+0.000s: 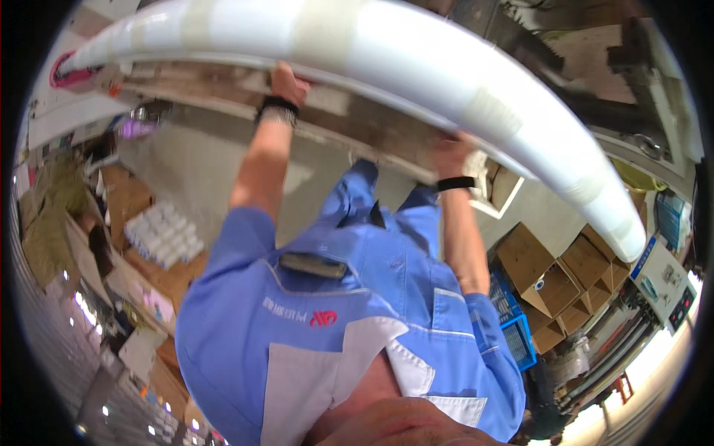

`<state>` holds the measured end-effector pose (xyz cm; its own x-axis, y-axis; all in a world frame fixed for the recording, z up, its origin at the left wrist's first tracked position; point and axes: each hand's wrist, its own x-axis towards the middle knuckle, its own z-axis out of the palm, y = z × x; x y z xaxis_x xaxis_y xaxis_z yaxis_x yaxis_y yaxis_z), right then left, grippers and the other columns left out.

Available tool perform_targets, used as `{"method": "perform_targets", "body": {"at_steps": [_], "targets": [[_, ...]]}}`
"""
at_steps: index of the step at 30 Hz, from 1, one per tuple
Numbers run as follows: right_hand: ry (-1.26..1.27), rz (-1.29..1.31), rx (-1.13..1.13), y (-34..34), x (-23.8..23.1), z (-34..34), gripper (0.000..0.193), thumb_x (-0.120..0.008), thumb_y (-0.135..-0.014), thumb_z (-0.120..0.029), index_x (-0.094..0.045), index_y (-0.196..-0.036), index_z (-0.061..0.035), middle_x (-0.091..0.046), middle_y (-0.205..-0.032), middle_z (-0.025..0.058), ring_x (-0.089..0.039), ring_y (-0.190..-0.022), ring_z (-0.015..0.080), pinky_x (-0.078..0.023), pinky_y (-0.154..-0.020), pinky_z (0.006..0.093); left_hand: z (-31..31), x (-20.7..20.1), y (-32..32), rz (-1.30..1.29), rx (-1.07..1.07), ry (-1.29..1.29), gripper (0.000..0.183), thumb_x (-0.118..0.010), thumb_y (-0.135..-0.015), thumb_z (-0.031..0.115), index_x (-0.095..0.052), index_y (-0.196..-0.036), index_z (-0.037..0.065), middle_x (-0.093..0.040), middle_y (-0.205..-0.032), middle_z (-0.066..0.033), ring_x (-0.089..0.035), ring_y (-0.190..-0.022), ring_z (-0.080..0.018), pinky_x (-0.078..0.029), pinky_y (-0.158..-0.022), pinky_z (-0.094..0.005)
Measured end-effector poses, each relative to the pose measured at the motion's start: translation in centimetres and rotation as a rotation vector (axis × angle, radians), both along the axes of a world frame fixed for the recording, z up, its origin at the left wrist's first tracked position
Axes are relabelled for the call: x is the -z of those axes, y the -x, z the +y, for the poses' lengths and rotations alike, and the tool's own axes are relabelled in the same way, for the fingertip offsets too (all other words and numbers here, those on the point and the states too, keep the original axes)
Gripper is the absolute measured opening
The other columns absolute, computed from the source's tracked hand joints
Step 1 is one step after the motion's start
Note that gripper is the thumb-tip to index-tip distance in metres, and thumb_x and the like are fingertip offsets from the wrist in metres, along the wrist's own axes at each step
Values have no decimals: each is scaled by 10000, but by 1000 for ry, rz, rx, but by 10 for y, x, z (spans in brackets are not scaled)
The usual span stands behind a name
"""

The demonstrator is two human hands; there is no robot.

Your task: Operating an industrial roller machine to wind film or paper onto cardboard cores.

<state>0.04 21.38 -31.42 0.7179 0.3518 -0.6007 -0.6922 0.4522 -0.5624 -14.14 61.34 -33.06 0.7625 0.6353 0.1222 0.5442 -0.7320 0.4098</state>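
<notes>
A long white roll (416, 56) with beige tape bands curves across the top of the view, from the far left down to the right. Against its near edge is my left hand (290, 85), its fingers curled closed, with a bit of red beside them. What lies inside that grip is hidden. My right hand (452, 152) is at the near side of the roll farther right, blurred, with its fingertips out of sight. Below the roll runs a brown, worn ledge (357, 123); both hands are over it. Each wrist has a dark band.
Open cardboard boxes (535, 267) stand at the right beside a blue plastic crate (518, 343). A control box (662, 286) is near the roll's right end. Dark machinery (595, 67) lies behind the roll. Stacked white rolls (163, 234) sit on a brown surface at the left.
</notes>
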Motion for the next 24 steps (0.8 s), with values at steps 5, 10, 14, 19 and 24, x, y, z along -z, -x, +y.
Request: {"method": "perform_targets", "body": {"at_steps": [5,10,14,19,24], "targets": [[-137,-352,-837,68,-122,95,549,-698,-903,-313,-546,-1331,-4,-594,-1325,147,-544,-1242,284,-397,-1086,401,48,13,23,-694,13,760,387,-500,-962,254,-542,-1272,25,-646,-1163,-134,-647,-1035,-280,-554,-838,-438],[-624,-289,63,-16,-155,-42,1202,-759,-527,-791,-411,-1467,-128,-357,-1550,68,-310,-1417,287,-221,-1174,515,73,-20,19,-1215,-839,1238,367,-551,-940,255,-541,-1236,38,-641,-1139,-112,-617,-965,-243,-530,-797,-393],[-512,-456,533,-87,-199,-151,1083,-866,-599,-528,-389,-1468,-95,-371,-1532,124,-332,-1402,366,-229,-1169,611,130,4,30,-933,-1026,1096,342,-597,-903,257,-565,-1149,21,-636,-1066,-92,-566,-868,-194,-487,-735,-359],[-244,-585,681,-101,-205,-154,1041,-839,-600,-444,-405,-1450,-28,-441,-1465,212,-402,-1353,430,-297,-1144,623,154,-25,18,-1097,-1076,1062,434,-746,-807,208,-582,-1092,-74,-652,-1036,-135,-581,-833,-187,-489,-737,-352],[-134,-583,749,-104,-214,-132,1037,-830,-565,-378,-403,-1433,-4,-438,-1461,228,-404,-1349,438,-298,-1144,598,202,-29,43,-948,-1244,906,625,-795,-747,243,-497,-1169,-108,-629,-1118,-187,-601,-939,-213,-488,-838,-361]]}}
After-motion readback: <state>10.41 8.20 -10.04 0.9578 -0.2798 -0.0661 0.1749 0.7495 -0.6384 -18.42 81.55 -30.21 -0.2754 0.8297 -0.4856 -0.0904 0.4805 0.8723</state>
